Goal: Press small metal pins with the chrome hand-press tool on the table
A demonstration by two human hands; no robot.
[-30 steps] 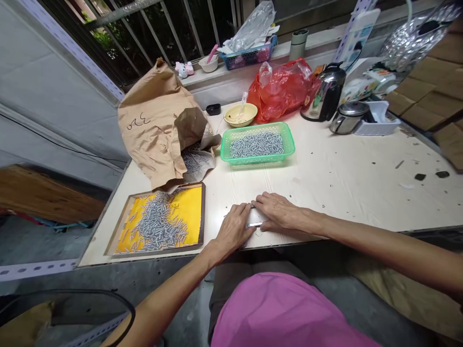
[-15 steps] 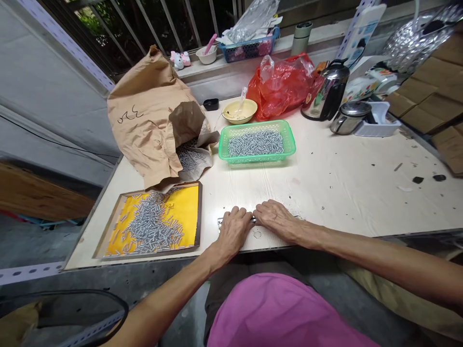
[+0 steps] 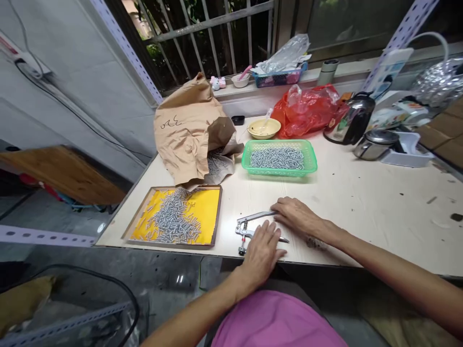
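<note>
Surface: pale, smooth-faced tabletop with faint grain and scattered dark specks (image 3: 336, 193), set below a barred window (image 3: 217, 29); grey wall panels (image 3: 97, 91) at left.

Metal hand tool (image 3: 243, 232): flat on the tabletop near its front edge, between tray and right hand. Silver-grey, slightly glossy. Two slender arms spread in a narrow V from a bracket-like left end; lower arm tapers to a point. Small coil spring (image 3: 245, 225) between them; below, a short stem with red section, ending in a dark knob (image 3: 241, 251).

Left hand (image 3: 262, 248): palm down, fingers extended and close together, laid across the lower arm; no closed grasp seen. Right hand (image 3: 294, 215): fingers slightly bent, tips at the free end of the upper arm; cannot tell whether they pinch it.

Left of tool: shallow, brown-rimmed tray (image 3: 217, 217), yellow lining, heaped with small, shiny metal cylinders (image 3: 173, 221). Behind it: crumpled brown paper bag (image 3: 184, 140), matt and creased, mouth open on similar pieces. Behind the hands: translucent green perforated plastic basket (image 3: 310, 161), rounded corners, holding an even layer of like pieces.
</note>
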